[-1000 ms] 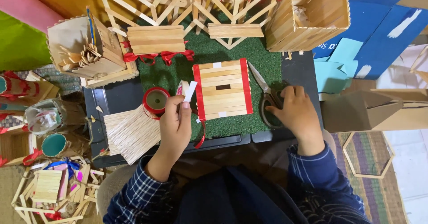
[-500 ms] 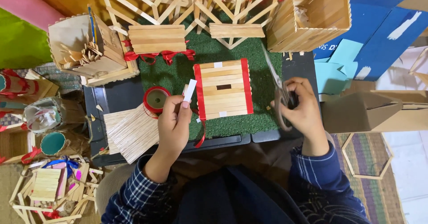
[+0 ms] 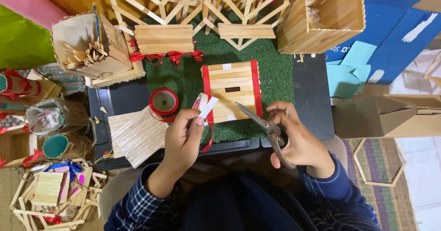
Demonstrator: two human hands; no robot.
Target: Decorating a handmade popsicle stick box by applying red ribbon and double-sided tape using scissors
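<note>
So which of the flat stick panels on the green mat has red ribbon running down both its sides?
The stick panel nearest the hands, just above the scissors. The two panels farther back lack side strips; one has only red bows beneath.

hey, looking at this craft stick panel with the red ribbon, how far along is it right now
Done: the stick panel on the green mat has red ribbon along both long sides. In hand: the left hand pinches a small white strip beside the panel, and the right hand holds scissors, blades pointing toward that strip. Left: the strip looks uncut, and red ribbon still trails loose below the panel. The ribbon roll sits close by.
</note>
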